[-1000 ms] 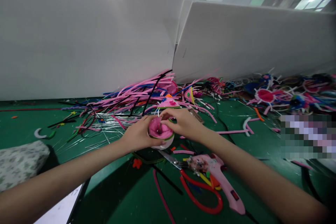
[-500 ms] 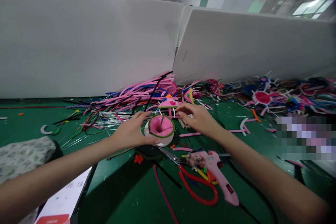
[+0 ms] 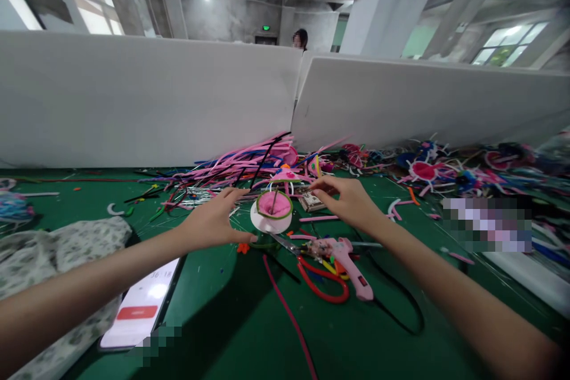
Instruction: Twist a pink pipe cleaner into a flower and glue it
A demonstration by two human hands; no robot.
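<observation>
A pink fuzzy cup-shaped piece with a green rim stands on a white round base on the table. A thin dark stick rises from inside it. My left hand is just left of this piece, thumb and fingers spread around a gap, holding nothing. My right hand hovers to its right, fingers loosely curled with the thumb apart, and nothing shows in it. Under its fingertips lies a small patterned box. A pink cone-shaped piece with coloured dots stands just behind the cup.
In front lie red-handled scissors and a pink glue gun with a black cord. Pink pipe cleaners heap against a white partition. A phone and patterned cloth lie at left. A person is beyond the partition.
My left hand has drawn away to the left from the pink cup-shaped piece and let go of it. My right hand has shifted slightly right. The view has tilted up.
</observation>
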